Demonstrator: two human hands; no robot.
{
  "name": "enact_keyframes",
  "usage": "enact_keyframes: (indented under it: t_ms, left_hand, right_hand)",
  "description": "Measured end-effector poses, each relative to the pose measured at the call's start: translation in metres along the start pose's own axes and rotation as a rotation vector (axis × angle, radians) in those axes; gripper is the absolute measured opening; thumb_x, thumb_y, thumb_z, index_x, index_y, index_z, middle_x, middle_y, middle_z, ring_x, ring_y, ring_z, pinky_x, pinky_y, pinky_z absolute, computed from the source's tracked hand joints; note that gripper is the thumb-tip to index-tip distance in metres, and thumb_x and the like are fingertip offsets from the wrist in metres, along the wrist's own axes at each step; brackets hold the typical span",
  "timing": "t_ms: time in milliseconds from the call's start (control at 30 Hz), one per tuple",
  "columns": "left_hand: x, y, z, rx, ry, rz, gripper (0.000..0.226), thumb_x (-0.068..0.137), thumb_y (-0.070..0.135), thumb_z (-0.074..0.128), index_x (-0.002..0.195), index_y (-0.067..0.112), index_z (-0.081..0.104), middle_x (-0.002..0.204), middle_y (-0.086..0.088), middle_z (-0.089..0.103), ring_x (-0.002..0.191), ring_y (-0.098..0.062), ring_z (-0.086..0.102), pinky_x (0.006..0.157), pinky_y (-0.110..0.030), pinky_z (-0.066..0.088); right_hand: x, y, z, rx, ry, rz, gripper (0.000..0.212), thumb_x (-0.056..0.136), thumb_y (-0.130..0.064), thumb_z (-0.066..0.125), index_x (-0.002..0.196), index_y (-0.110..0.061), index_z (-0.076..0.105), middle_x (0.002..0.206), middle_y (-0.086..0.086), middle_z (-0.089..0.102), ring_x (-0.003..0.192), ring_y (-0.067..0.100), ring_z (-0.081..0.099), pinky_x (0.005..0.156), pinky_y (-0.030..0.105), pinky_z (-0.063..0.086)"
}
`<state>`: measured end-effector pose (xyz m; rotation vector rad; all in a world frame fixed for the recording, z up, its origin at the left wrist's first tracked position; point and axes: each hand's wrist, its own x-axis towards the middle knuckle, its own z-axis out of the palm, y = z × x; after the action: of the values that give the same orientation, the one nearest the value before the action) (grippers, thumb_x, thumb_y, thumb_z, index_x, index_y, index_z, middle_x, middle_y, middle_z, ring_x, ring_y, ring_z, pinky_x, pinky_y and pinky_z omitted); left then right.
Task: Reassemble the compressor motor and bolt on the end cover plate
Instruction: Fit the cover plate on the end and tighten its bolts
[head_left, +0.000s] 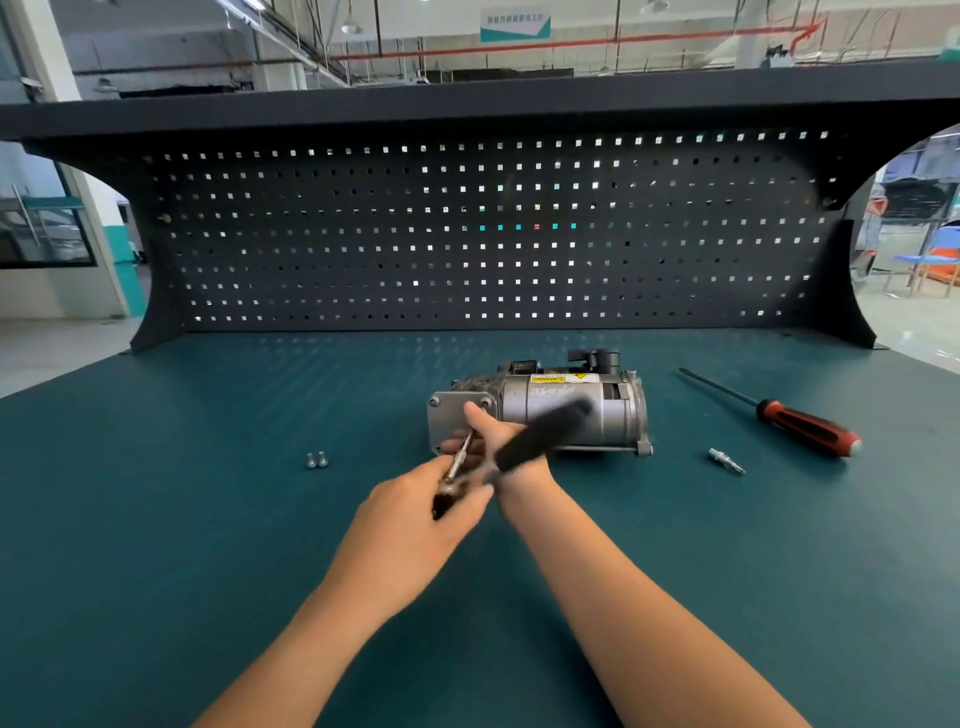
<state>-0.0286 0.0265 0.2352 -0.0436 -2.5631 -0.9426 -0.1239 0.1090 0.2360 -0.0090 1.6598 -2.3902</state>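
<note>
Both my forearms reached in over the green bench mat (208, 519) and met just in front of the compressor motor (566, 410), which lay on its side mid-bench with the end cover plate (451, 422) seated on its left end, facing me. My left hand (410, 514) was clamped round the head end of the black-handled wrench (540, 432), where its metal shank (460, 457) ran up toward the plate. My right hand (493, 436) sat against the plate with the thumb up and fingers curled near the shank's tip – whether it really pinched the shank I could not tell, since the handle was blurred across my wrist. Bolt heads showed in the plate's two upper corners; the lower corners were hidden behind my hands. Two bolts (316, 460) lay loose on the mat well to the left, so I judged the motor back together and the bolting roughly half done – those two left to seat and tighten. The red-handled screwdriver (802, 427) and a spare bit (725, 461) lay unused to the right.
</note>
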Motion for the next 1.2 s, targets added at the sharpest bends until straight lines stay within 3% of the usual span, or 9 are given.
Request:
enact_keyframes:
  t_ms: [167, 233, 367, 600, 667, 800, 967, 1067, 1200]
  left_hand:
    - [0.000, 0.006, -0.001, -1.215, -0.137, -0.593, 0.042, 0.096, 0.042, 0.041, 0.096, 0.006, 0.063, 0.053, 0.001, 0.054, 0.032, -0.006, 0.033, 0.034, -0.018, 0.033]
    - [0.002, 0.005, -0.004, -1.330, -0.157, -0.656, 0.044, 0.095, 0.042, 0.042, 0.097, 0.003, 0.062, 0.049, 0.003, 0.047, 0.030, -0.004, 0.027, 0.032, -0.014, 0.028]
    - [0.003, 0.002, -0.004, -0.698, -0.038, -0.354, 0.025, 0.093, 0.034, 0.044, 0.084, 0.013, 0.053, 0.044, 0.009, 0.040, 0.035, -0.007, 0.026, 0.038, -0.016, 0.024]
    - [0.001, 0.003, 0.004, 0.502, 0.092, 0.159, 0.053, 0.089, 0.051, 0.043, 0.138, 0.034, 0.030, 0.092, 0.009, 0.061, 0.088, -0.017, 0.061, 0.061, -0.028, 0.037]
    - [0.001, 0.003, 0.008, 0.407, 0.060, 0.116, 0.050, 0.088, 0.052, 0.040, 0.135, 0.035, 0.033, 0.085, 0.009, 0.060, 0.082, -0.018, 0.061, 0.061, -0.031, 0.039]
    - [-0.002, 0.004, 0.014, -0.399, 0.020, -0.138, 0.027, 0.092, 0.041, 0.044, 0.094, 0.017, 0.056, 0.055, 0.008, 0.060, 0.042, -0.006, 0.047, 0.046, -0.019, 0.039]
    - [0.002, 0.005, 0.002, -1.304, -0.100, -0.636, 0.041, 0.096, 0.039, 0.042, 0.101, 0.003, 0.062, 0.049, 0.002, 0.050, 0.030, -0.005, 0.030, 0.032, -0.015, 0.030]
    - [0.005, 0.001, -0.004, -0.983, -0.077, -0.494, 0.030, 0.096, 0.029, 0.047, 0.094, 0.003, 0.062, 0.047, 0.005, 0.044, 0.034, -0.006, 0.026, 0.035, -0.016, 0.026]
    - [0.008, -0.006, -0.008, -0.084, -0.021, -0.066, 0.028, 0.090, 0.031, 0.051, 0.094, 0.005, 0.060, 0.056, 0.004, 0.051, 0.048, -0.014, 0.043, 0.049, -0.028, 0.036]
  right_hand:
    - [0.001, 0.000, -0.004, 0.005, -0.053, 0.053, 0.029, 0.093, -0.027, 0.054, 0.074, -0.007, 0.060, 0.054, 0.002, 0.067, 0.044, 0.011, 0.060, 0.049, 0.021, 0.045]
    - [0.002, -0.001, -0.004, -0.002, -0.062, 0.062, 0.030, 0.095, -0.030, 0.052, 0.076, -0.007, 0.060, 0.055, 0.001, 0.068, 0.044, 0.010, 0.060, 0.047, 0.019, 0.045]
    - [0.000, 0.000, -0.004, -0.098, -0.038, 0.042, 0.031, 0.094, -0.034, 0.051, 0.074, -0.011, 0.058, 0.051, -0.003, 0.066, 0.040, 0.007, 0.059, 0.047, 0.017, 0.042]
    - [0.002, 0.001, -0.009, -0.113, 0.062, -0.105, 0.033, 0.085, -0.027, 0.067, 0.062, -0.006, 0.058, 0.054, 0.004, 0.062, 0.044, 0.012, 0.052, 0.043, 0.020, 0.041]
    - [0.001, 0.000, -0.008, -0.072, 0.046, -0.054, 0.028, 0.088, -0.022, 0.063, 0.066, -0.005, 0.057, 0.051, 0.002, 0.063, 0.038, 0.010, 0.052, 0.039, 0.016, 0.039]
    - [0.003, -0.001, -0.007, 0.055, -0.013, 0.046, 0.025, 0.091, -0.020, 0.058, 0.070, -0.006, 0.057, 0.054, 0.005, 0.064, 0.050, 0.017, 0.055, 0.057, 0.027, 0.047]
    - [0.003, -0.001, -0.006, 0.053, -0.065, 0.062, 0.027, 0.095, -0.027, 0.052, 0.075, -0.009, 0.058, 0.056, -0.001, 0.068, 0.043, 0.009, 0.060, 0.052, 0.021, 0.043]
    - [0.000, 0.001, -0.005, -0.121, -0.012, -0.022, 0.033, 0.093, -0.032, 0.054, 0.067, -0.012, 0.055, 0.049, -0.003, 0.065, 0.040, 0.008, 0.059, 0.043, 0.015, 0.039]
    - [0.000, 0.002, -0.005, -0.234, 0.064, -0.123, 0.040, 0.088, -0.033, 0.063, 0.056, -0.012, 0.053, 0.041, -0.005, 0.057, 0.034, 0.004, 0.052, 0.041, 0.017, 0.038]
